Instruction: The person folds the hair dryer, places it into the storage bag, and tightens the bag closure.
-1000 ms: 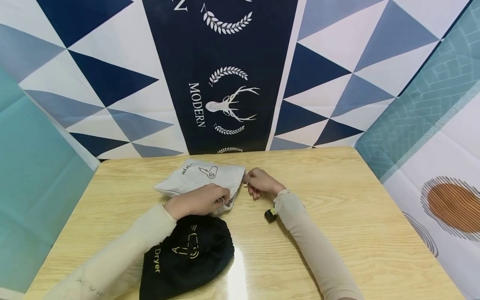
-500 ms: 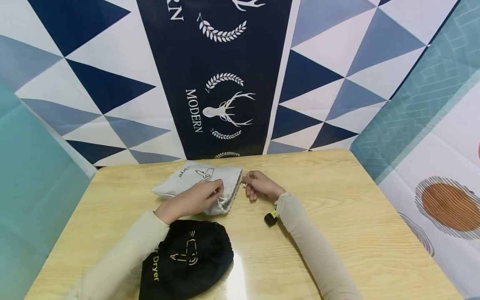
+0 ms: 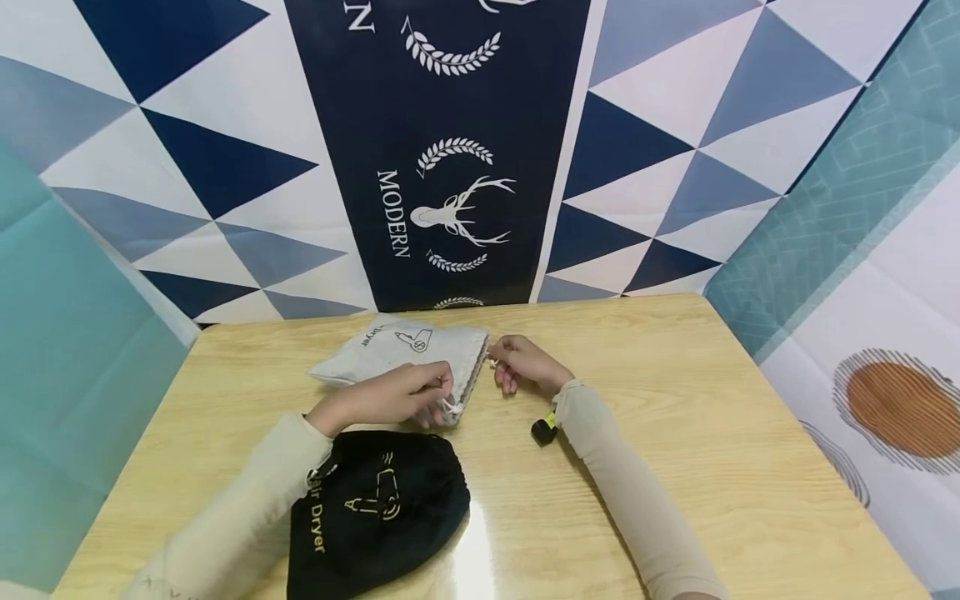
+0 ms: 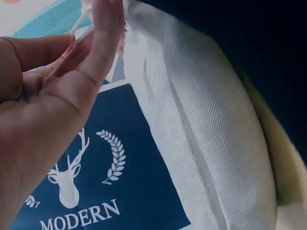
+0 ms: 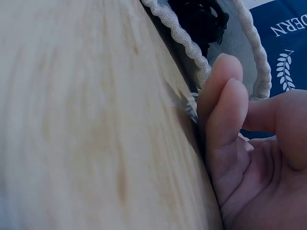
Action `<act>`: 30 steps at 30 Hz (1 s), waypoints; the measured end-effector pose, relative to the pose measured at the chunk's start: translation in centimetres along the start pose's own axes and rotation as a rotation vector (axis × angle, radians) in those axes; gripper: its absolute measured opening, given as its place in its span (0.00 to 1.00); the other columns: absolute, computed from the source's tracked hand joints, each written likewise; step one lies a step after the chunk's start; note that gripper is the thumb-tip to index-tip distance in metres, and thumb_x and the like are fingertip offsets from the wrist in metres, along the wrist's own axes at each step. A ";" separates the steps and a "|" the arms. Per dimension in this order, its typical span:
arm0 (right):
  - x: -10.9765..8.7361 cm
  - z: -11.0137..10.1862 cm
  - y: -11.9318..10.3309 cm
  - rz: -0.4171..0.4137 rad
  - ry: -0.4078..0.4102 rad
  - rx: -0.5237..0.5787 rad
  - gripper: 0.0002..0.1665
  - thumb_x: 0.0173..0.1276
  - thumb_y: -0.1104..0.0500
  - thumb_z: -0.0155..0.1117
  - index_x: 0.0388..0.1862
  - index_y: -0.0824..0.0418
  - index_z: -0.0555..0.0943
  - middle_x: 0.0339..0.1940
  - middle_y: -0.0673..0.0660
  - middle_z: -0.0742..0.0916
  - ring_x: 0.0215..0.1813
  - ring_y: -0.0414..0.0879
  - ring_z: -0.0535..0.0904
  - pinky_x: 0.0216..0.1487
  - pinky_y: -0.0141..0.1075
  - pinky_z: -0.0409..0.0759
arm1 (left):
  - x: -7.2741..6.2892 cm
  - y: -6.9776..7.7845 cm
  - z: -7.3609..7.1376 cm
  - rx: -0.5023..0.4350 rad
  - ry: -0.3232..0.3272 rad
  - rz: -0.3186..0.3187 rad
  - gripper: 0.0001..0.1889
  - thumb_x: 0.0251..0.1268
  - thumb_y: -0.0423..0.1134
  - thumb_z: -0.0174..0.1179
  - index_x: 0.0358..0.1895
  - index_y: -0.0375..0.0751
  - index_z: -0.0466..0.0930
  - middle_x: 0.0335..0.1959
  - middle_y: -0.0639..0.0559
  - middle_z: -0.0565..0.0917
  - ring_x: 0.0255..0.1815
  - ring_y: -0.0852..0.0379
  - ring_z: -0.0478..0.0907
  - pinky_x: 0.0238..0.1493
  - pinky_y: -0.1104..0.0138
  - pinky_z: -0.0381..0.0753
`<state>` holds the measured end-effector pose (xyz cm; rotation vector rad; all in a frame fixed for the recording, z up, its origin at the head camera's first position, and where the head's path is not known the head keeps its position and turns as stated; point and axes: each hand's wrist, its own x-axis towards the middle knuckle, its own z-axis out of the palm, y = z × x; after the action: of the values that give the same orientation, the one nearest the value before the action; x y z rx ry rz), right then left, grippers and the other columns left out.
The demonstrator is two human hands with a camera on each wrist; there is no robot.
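A light grey cloth drawstring bag (image 3: 442, 343), printed with a hair dryer outline, lies at the back of the table. My left hand (image 3: 397, 393) is at the near corner of its mouth, pinching a thin white drawstring (image 4: 80, 21) between thumb and fingers. At the far corner of the mouth, my right hand (image 3: 525, 364) pinches the cord or hem there; its fingertips partly hide the spot. In the right wrist view the ruffled rim (image 5: 180, 36) stands apart, with a black item (image 5: 199, 21) visible inside the bag.
A black drawstring bag (image 3: 412, 533) with gold hair dryer print lies in front of the grey one, below my left forearm. A small black object with a yellow-green part (image 3: 543, 431) is beside my right wrist. A patterned wall (image 3: 465, 283) stands behind the table.
My left hand has lifted off the bag's near corner slightly, and the white string now shows below its fingers. The right hand stays at the far corner. The head view has shifted a little.
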<state>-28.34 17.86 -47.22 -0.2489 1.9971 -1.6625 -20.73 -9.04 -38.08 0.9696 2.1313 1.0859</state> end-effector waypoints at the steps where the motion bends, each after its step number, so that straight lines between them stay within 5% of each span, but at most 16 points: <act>1: 0.0 -0.1 0.0 -0.002 0.005 -0.002 0.17 0.82 0.56 0.46 0.45 0.72 0.69 0.19 0.57 0.80 0.16 0.43 0.75 0.19 0.33 0.77 | 0.1 0.0 0.0 -0.034 -0.013 -0.002 0.06 0.81 0.32 0.42 0.43 0.34 0.66 0.39 0.39 0.86 0.40 0.43 0.86 0.37 0.59 0.86; 7: 0.0 -0.2 0.0 0.000 0.002 -0.011 0.17 0.82 0.56 0.46 0.45 0.72 0.69 0.19 0.57 0.80 0.16 0.43 0.76 0.19 0.33 0.77 | 0.3 -0.1 0.1 -0.064 -0.041 -0.044 0.07 0.82 0.34 0.42 0.44 0.34 0.66 0.40 0.38 0.85 0.41 0.43 0.86 0.40 0.59 0.86; 13: 0.2 0.0 0.0 -0.005 -0.002 -0.024 0.17 0.82 0.56 0.46 0.45 0.72 0.70 0.19 0.57 0.81 0.16 0.43 0.76 0.20 0.33 0.77 | 0.3 0.0 0.3 0.218 0.043 -0.035 0.08 0.81 0.41 0.46 0.43 0.44 0.72 0.28 0.52 0.81 0.26 0.61 0.77 0.33 0.66 0.77; 18: 0.2 -0.1 -0.1 -0.008 0.003 -0.024 0.17 0.82 0.56 0.46 0.44 0.72 0.69 0.19 0.57 0.81 0.16 0.43 0.76 0.20 0.33 0.77 | 0.3 0.2 0.3 0.379 0.090 -0.005 0.01 0.75 0.33 0.53 0.42 0.41 0.72 0.24 0.53 0.76 0.21 0.62 0.68 0.30 0.68 0.71; 25: 0.0 0.0 -0.2 -0.015 0.002 -0.015 0.17 0.82 0.55 0.47 0.44 0.72 0.69 0.19 0.58 0.81 0.16 0.44 0.76 0.20 0.33 0.78 | 0.0 0.8 0.8 0.542 0.103 -0.159 0.03 0.68 0.25 0.56 0.39 0.35 0.76 0.33 0.48 0.74 0.32 0.54 0.69 0.36 0.61 0.72; 30: 0.1 0.0 0.0 -0.027 0.007 -0.018 0.17 0.82 0.55 0.46 0.45 0.71 0.69 0.20 0.58 0.81 0.17 0.44 0.77 0.20 0.34 0.78 | -0.6 1.7 2.2 0.727 0.137 -0.252 0.06 0.64 0.20 0.55 0.38 0.32 0.79 0.38 0.37 0.76 0.27 0.51 0.73 0.28 0.60 0.76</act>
<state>-28.45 17.84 -47.24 -0.2775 2.0226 -1.6651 -18.16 -7.81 -37.74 0.8954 2.7392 0.2414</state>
